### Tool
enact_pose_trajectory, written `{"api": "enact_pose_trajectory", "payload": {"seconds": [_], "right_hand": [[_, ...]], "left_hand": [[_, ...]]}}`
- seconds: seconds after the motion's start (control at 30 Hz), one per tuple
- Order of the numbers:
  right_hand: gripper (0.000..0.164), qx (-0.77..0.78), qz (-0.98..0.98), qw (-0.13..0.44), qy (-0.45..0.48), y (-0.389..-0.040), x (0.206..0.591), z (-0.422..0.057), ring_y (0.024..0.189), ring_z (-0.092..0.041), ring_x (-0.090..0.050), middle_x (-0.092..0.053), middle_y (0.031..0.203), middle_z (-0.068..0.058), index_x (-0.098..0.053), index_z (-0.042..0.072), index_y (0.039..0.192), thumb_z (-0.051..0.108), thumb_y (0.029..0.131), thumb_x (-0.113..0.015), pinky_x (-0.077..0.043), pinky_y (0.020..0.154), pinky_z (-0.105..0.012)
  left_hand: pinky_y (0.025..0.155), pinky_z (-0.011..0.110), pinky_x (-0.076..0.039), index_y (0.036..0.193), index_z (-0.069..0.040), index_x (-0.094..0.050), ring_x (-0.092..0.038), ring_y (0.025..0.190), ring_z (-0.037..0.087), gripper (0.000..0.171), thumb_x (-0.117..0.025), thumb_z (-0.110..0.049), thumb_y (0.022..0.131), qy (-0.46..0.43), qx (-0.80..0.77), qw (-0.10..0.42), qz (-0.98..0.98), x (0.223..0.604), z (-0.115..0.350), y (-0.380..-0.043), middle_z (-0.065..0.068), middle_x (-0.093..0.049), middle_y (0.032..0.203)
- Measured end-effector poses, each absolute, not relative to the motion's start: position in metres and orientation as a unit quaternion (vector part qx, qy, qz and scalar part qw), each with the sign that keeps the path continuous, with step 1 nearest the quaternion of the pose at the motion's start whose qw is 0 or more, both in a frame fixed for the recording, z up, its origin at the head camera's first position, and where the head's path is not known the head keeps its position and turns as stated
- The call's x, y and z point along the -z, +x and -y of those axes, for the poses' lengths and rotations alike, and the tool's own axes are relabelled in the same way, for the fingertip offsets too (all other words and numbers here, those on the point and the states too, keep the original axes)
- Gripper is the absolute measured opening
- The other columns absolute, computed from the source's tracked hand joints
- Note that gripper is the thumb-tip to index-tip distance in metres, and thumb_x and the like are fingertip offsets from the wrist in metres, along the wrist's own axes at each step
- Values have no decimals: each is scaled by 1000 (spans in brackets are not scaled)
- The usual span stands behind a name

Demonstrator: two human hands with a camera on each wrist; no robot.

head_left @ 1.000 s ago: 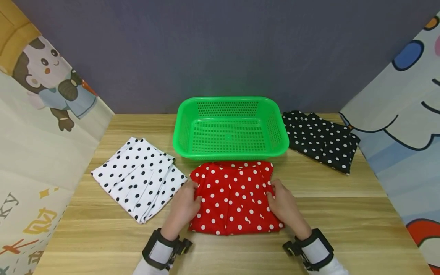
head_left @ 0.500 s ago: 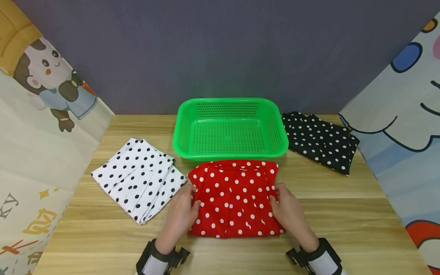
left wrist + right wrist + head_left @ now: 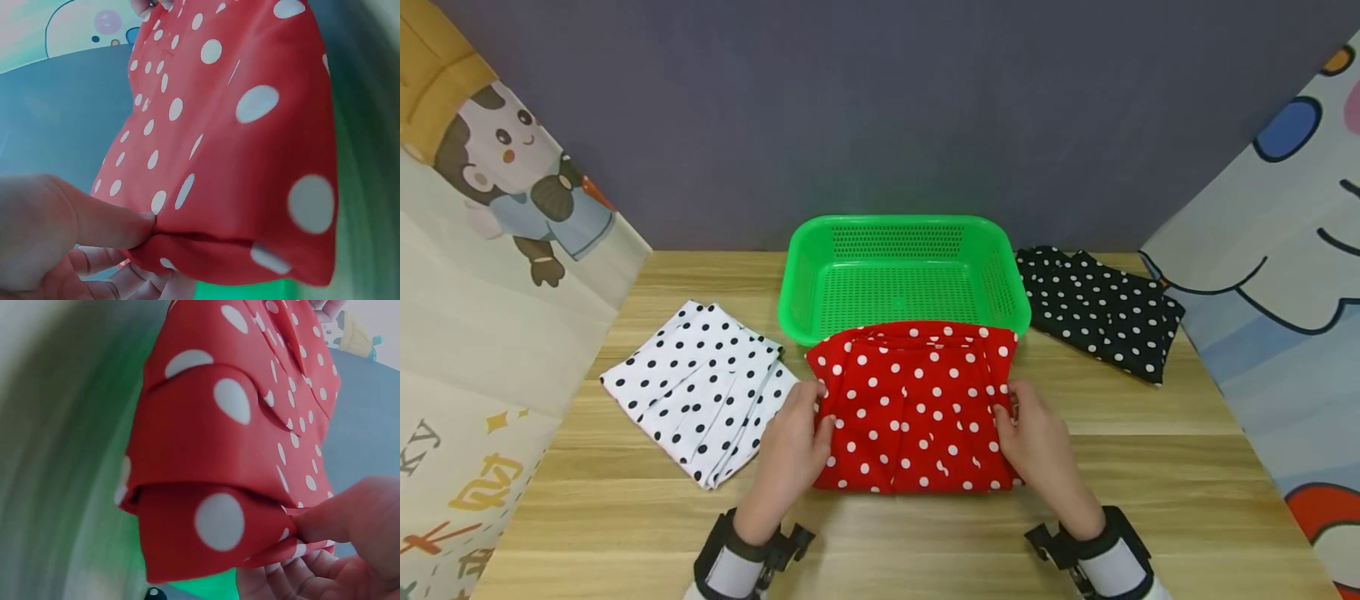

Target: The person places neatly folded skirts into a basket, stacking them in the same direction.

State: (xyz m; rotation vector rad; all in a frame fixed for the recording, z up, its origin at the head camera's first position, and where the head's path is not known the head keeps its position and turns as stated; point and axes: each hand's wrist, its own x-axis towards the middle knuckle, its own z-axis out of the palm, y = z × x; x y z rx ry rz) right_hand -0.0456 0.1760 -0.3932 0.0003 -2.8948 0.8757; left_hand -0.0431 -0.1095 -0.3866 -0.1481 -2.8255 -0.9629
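A folded red cloth with white polka dots (image 3: 917,408) is held between both hands at the middle of the head view. My left hand (image 3: 793,442) pinches its left side, and my right hand (image 3: 1037,442) pinches its right side. In the left wrist view the thumb (image 3: 112,219) lies on top of the red fabric, with fingers curled beneath. The right wrist view shows the same kind of grip, its thumb (image 3: 331,519) pressing the folded layers. The cloth's far edge overlaps the near rim of the green basket (image 3: 898,221).
A folded white cloth with black dots (image 3: 700,383) lies on the wooden table (image 3: 1150,467) at left. At the back right lies a folded black cloth with white dots (image 3: 1105,308). A dark wall (image 3: 880,108) stands behind the basket, with printed panels on both sides.
Both hands have raised the red cloth and moved it forward. Its far edge, which lay short of the basket, now covers part of the near rim. The white and black cloths stay put.
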Motion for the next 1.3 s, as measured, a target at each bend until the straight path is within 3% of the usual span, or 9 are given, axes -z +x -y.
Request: {"api": "enact_pose_trajectory", "payload": {"seconds": [0.47, 0.77, 1.03, 1.3], "right_hand": [[34, -302, 947, 105, 31, -88, 372, -174, 73, -27, -57, -61, 98, -20, -47, -3, 115, 6, 85, -61, -54, 63, -42], [32, -292, 947, 125, 55, -115, 359, -176, 73, -29, -56, -60, 99, -22, -48, -6, 114, 6, 86, -59, -53, 63, -44], [31, -284, 948, 135, 55, -139, 351, -175, 75, -32, -58, -61, 99, -24, -49, -7, 115, 7, 88, -56, -53, 64, -46], [34, -275, 952, 126, 50, -162, 345, -175, 75, -33, -60, -61, 100, -24, -50, -7, 117, 10, 89, -55, -53, 63, -46]], "left_hand": [[55, 32, -49, 111, -4, -54, -56, 73, 21, 32, -63, -8, 81, -62, 308, 121, 942, 363, 108, -85, 11, -60, 96], [54, 29, -51, 115, -1, -53, -56, 68, 20, 36, -64, -11, 82, -60, 329, 98, 937, 348, 108, -112, 13, -59, 105], [64, 39, -54, 112, 1, -55, -58, 86, 25, 31, -62, -9, 83, -66, 321, 104, 939, 343, 105, -139, 14, -59, 103], [65, 38, -53, 111, 1, -54, -57, 86, 25, 30, -61, -10, 84, -57, 317, 84, 943, 338, 105, -161, 14, -58, 99]]}}
